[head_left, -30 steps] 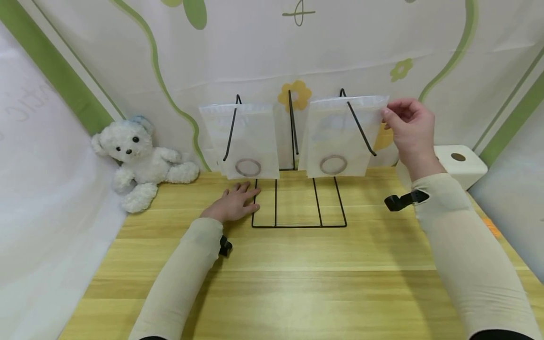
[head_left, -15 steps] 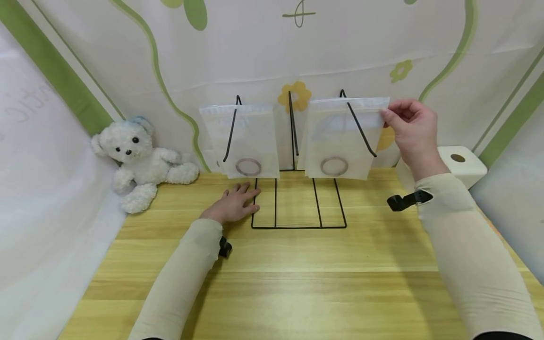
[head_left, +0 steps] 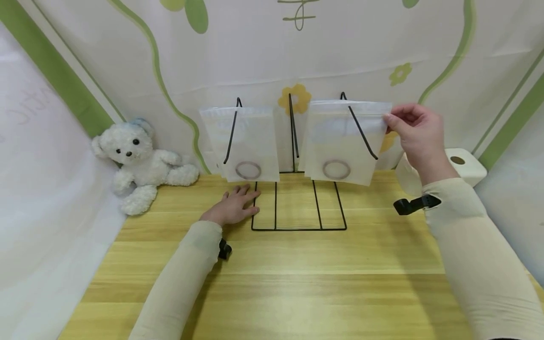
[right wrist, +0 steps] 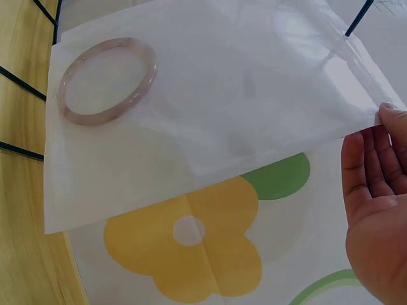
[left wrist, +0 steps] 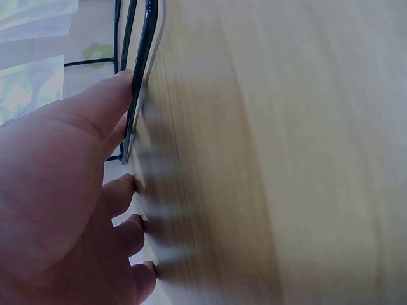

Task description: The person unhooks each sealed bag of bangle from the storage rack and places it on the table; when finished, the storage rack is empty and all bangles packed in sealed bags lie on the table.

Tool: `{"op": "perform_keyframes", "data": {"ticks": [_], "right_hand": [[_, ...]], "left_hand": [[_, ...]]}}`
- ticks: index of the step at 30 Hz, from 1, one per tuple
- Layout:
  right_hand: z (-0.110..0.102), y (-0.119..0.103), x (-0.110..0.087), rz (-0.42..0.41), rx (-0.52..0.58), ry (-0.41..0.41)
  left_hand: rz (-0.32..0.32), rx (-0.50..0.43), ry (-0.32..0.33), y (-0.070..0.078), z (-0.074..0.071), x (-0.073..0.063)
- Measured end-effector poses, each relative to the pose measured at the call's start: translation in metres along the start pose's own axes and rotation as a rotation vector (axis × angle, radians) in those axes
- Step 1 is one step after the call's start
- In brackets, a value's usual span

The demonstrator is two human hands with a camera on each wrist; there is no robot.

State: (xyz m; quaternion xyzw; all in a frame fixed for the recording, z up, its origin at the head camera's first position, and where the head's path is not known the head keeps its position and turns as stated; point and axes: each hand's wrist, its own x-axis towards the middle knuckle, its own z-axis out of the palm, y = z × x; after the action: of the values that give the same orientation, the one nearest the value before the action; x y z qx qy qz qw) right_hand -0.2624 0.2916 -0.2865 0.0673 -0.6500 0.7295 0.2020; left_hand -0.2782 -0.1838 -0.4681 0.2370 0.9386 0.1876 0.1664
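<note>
In the head view a black wire rack (head_left: 299, 230) stands at the back of the table with clear plastic zip bags hung on its prongs. My right hand (head_left: 418, 138) pinches the upper right corner of the front bag (head_left: 329, 141) on the right prong. That bag holds a pale pink ring, like a bangle (right wrist: 95, 119), at its bottom. The bag still hangs on the prong, its lower edge slanting. My left hand (head_left: 231, 207) lies with fingers spread at the left side of the rack's base, thumb touching the wire. More bags (head_left: 255, 137) hang on the left prong, with another ring showing.
A white teddy bear (head_left: 136, 163) sits at the back left. Behind the right hand stands a white box (head_left: 467, 167) with a round hole in its top. A patterned cloth (head_left: 361, 42) hangs behind the rack. The middle prong (head_left: 293, 125) bears no bag.
My right hand has moved a little right and down, drawing the front right bag with it along the prong; its lower edge now slants. The left hand has stayed at the rack's base.
</note>
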Motion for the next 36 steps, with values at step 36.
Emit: {"op": "perform_keyframes", "data": {"ticks": [36], "right_hand": [[0.001,-0.003,-0.025,-0.139,0.143,0.007]], "left_hand": [[-0.020,0.039,-0.014,0.027,-0.017,-0.018]]}}
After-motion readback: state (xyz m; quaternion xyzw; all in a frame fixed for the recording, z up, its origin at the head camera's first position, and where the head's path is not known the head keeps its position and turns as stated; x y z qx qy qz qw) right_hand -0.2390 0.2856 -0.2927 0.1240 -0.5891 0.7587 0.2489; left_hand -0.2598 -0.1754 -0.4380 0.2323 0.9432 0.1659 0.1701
